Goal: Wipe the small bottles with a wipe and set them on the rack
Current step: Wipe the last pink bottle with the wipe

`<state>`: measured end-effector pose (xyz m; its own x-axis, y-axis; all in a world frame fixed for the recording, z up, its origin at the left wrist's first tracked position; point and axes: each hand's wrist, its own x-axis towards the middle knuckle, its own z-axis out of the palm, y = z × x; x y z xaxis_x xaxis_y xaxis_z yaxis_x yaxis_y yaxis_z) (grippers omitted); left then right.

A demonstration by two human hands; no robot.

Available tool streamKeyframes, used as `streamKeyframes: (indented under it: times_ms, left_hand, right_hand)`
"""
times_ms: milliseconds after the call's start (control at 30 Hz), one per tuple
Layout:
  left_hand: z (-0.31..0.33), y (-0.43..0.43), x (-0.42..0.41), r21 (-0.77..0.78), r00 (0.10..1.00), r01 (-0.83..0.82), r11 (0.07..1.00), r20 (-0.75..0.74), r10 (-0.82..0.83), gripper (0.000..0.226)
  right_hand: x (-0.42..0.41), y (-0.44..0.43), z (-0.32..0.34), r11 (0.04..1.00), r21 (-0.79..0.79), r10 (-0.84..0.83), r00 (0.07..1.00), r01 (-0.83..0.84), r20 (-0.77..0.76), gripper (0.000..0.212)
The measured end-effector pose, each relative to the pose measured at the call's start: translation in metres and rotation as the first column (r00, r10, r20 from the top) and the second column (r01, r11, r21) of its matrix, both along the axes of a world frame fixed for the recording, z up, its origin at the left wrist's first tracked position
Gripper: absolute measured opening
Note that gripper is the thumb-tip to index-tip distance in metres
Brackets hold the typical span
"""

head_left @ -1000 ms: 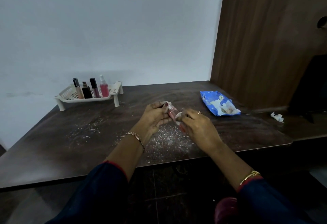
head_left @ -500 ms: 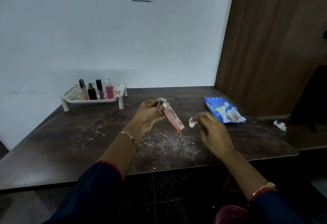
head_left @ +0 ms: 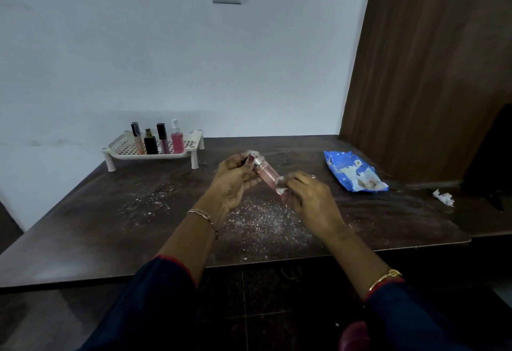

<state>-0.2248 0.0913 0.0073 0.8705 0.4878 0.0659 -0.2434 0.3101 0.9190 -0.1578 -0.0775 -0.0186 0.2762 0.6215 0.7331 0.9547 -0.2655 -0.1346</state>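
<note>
My left hand (head_left: 234,180) grips the cap end of a small pink bottle (head_left: 266,174), held tilted above the dark table (head_left: 110,212). My right hand (head_left: 310,201) pinches a small white wipe (head_left: 281,190) against the bottle's lower end. At the back left stands a white perforated rack (head_left: 122,149) on legs. On it stand several small bottles upright: a peach tube with a black cap (head_left: 136,138), a black bottle (head_left: 150,142), a dark-capped purple tube (head_left: 162,138) and a pink spray bottle (head_left: 176,136).
A blue wipes packet (head_left: 353,171) lies at the right of the table. A crumpled white scrap (head_left: 443,197) lies further right. White crumbs and powder (head_left: 263,220) are scattered under my hands. A brown wooden panel (head_left: 432,60) rises at the right.
My right hand, which had pulled away to the right with the wipe half a second ago, has come back to the bottle's lower end. The left hand keeps its hold.
</note>
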Motion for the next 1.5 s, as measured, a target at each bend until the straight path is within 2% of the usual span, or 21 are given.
streamKeyframes:
  times_ms: [100,200,300,367,467,567,700,867,967,1100,1233,1400,1500]
  left_hand:
    - [-0.001,0.005,-0.004,-0.005,1.000,0.011,1.000,0.019,-0.011,0.015]
    - [-0.001,0.005,-0.004,-0.052,0.998,0.040,0.998,0.053,-0.038,0.016]
    - [-0.003,0.000,-0.001,-0.168,0.995,0.049,0.984,0.093,-0.034,0.018]
    - [-0.004,-0.006,0.000,-0.195,0.994,0.033,0.980,0.105,-0.013,0.019]
    - [-0.007,-0.018,0.001,-0.110,0.995,-0.001,0.994,0.102,0.012,0.030]
    - [-0.009,-0.021,0.000,-0.143,0.993,-0.031,0.989,0.108,0.047,0.032]
    - [-0.014,-0.022,-0.003,-0.257,0.993,0.003,0.966,0.114,0.027,0.021]
    - [-0.016,-0.030,-0.002,-0.357,0.993,0.063,0.932,0.120,-0.021,0.024]
    - [-0.013,-0.038,0.002,-0.441,0.992,0.069,0.895,0.122,-0.016,0.031]
    - [-0.012,-0.042,0.011,-0.524,0.992,0.019,0.852,0.117,0.050,0.026]
    - [-0.018,-0.037,0.014,-0.513,0.995,0.007,0.858,0.093,0.047,0.013]
    - [-0.023,-0.035,0.015,-0.486,0.994,-0.039,0.873,0.071,0.084,0.021]
    - [-0.023,-0.034,0.010,-0.487,0.995,-0.035,0.873,0.069,0.079,0.018]
  right_hand:
    - [0.001,-0.012,-0.016,0.999,0.025,-0.025,0.997,0.026,-0.071,0.038]
    - [-0.003,-0.011,-0.023,0.982,0.177,-0.012,0.963,0.062,-0.271,0.032]
    - [-0.007,-0.003,-0.028,0.942,0.312,0.035,0.894,0.119,-0.447,0.021]
    - [-0.011,0.003,-0.033,0.931,0.335,0.038,0.872,0.146,-0.487,0.017]
    - [-0.020,0.010,-0.033,0.912,0.375,0.053,0.858,0.167,-0.510,0.019]
    - [-0.025,0.010,-0.022,0.888,0.423,0.071,0.858,0.178,-0.509,0.023]
    - [-0.012,0.014,0.009,0.874,0.426,-0.023,0.896,0.233,-0.443,0.019]
    - [-0.010,0.031,0.035,0.958,0.268,0.002,0.927,0.106,-0.374,0.020]
    - [-0.013,0.031,0.034,0.945,0.315,0.035,0.936,0.082,-0.349,0.025]
    - [-0.013,0.023,0.024,0.953,0.292,0.011,0.958,0.077,-0.288,0.030]
    - [-0.018,0.011,0.010,0.967,0.256,0.050,0.975,0.007,-0.216,0.038]
    - [-0.018,0.000,-0.003,0.987,0.152,0.085,0.983,-0.060,-0.164,0.038]
    - [-0.016,-0.007,-0.003,0.990,0.077,0.130,0.977,-0.119,-0.171,0.037]
